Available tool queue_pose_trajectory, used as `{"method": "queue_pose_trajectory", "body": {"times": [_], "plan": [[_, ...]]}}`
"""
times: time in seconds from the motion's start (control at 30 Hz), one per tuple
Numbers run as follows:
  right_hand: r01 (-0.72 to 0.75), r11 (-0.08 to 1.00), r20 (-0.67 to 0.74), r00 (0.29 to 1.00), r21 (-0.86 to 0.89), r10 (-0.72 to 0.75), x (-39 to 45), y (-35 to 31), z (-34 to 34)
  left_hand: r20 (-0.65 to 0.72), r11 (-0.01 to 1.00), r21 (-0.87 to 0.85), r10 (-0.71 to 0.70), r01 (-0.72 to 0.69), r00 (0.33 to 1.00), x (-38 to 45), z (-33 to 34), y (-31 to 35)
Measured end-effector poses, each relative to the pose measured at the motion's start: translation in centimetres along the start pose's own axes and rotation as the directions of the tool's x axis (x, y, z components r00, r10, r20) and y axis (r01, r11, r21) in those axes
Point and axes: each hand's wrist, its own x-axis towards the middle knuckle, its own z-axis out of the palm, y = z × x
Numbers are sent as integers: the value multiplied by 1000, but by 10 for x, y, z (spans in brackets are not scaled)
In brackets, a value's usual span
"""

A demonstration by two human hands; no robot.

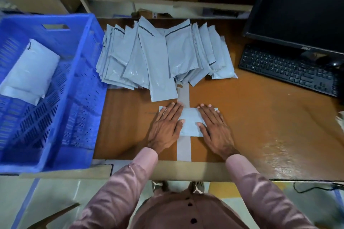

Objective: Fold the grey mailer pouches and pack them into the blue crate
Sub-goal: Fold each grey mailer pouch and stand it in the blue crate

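Both hands flatten a folded pouch on the surface

Left hand (166, 126) and right hand (214, 126), fingers straight, press the folded pouch (190, 122), its long axis crosswise, right of the blue crate (61, 46), just before the pouch pile (158, 55).

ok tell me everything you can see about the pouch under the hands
The folded pouch is a pale grey, smooth plastic-looking mailer, folded into a compact rectangle lying flat on the brown table, over a strip of pale tape. The left hand and right hand press it down with straight fingers, one on each end, leaving its middle showing. It lies just in front of the fanned pile of unfolded pouches, not touching it.
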Motion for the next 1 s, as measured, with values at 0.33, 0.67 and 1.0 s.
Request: {"method": "queue_pose_trajectory", "body": {"times": [0.33, 0.67, 1.0], "plan": [[-29, 999, -11, 999, 42, 30, 4, 0, 1, -2, 1000, -2, -9, 9, 1000, 4, 5, -3], [-35, 998, -15, 999, 46, 36, 7, 1, 2, 13, 999, 35, 9, -10, 1000, 4, 5, -4], [-16, 999, -50, 999, 43, 18, 5, -1, 1, -7, 999, 34, -11, 11, 1000, 4, 6, -4]]}}
